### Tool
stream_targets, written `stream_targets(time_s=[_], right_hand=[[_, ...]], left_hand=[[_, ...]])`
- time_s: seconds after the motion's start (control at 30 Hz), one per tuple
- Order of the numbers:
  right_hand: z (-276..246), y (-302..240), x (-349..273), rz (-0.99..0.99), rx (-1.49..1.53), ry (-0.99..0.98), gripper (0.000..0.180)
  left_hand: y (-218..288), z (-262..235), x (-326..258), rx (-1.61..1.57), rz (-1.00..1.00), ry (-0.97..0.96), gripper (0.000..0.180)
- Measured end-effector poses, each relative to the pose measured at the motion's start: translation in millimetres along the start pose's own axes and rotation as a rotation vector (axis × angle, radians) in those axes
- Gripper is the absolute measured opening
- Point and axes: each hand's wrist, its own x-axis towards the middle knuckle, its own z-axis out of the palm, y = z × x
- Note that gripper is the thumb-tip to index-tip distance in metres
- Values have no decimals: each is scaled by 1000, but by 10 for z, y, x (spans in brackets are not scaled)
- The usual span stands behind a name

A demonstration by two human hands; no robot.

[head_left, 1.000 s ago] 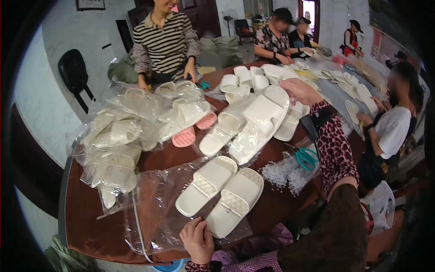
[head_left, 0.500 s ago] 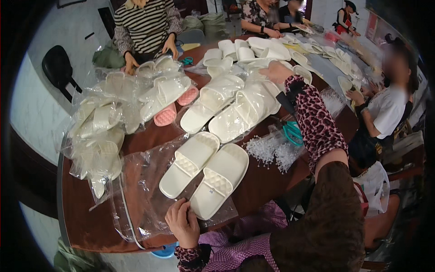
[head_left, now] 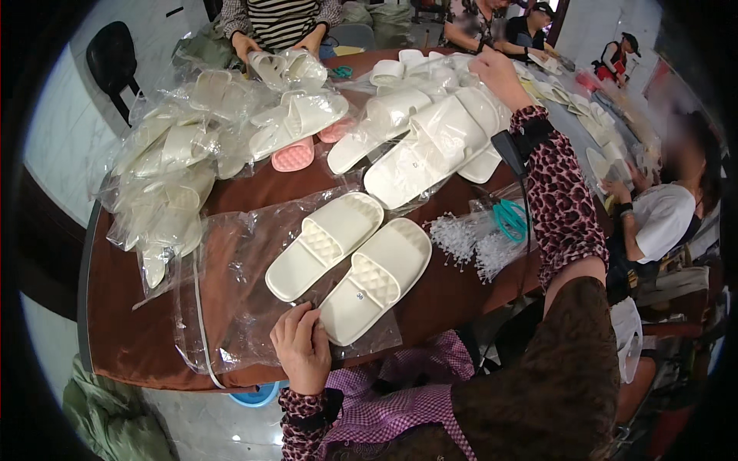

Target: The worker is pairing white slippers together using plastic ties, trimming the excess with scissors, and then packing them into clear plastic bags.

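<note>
Two cream slippers, the left one point(head_left: 344, 223) and the right one point(head_left: 401, 250), lie side by side on a clear plastic bag point(head_left: 231, 250). My left hand point(head_left: 301, 346) is closed at the bag's near edge, its fingertips beside the heel of the right slipper. Stretched far across the table, my right hand point(head_left: 501, 75) is curled over the far white slippers; what its fingertips hold, if anything, is hidden. Bagged slippers point(head_left: 423, 150) lie between the loose pair and that hand.
More bagged slippers point(head_left: 173, 146) are heaped at the left, with pink slippers point(head_left: 294, 155) nearby. White plastic fasteners point(head_left: 492, 250) and teal-handled scissors point(head_left: 510, 220) lie right of the pair. Other people work around the table, one in a striped top point(head_left: 280, 19) opposite.
My right hand has reached farther away, past the bagged slippers. The view has shifted. My left hand stays by the heel of the right slipper.
</note>
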Motion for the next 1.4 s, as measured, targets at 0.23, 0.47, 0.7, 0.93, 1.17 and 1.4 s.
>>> stream_targets(time_s=[0.23,0.47,0.7,0.93,1.17,1.4], right_hand=[[-378,-249,474,-86,-183,354,26],[-879,-268,622,80,-254,505,27],[-1348,-262,661,167,376,821,18],[-1674,-682,533,-151,661,955,16],[-1492,-1673,221,-334,807,741,14],[-1413,-2233,-299,-276,1227,504,20]], left_hand=[[-7,-8,-28,8,-9,-22,24],[22,-39,-4,-7,-22,-42,22],[24,-30,-15,-5,-28,-47,21],[35,-8,3,6,-24,-48,22],[-16,-30,-23,21,-31,-60,23],[21,-174,-23,-292,-97,-23,29]])
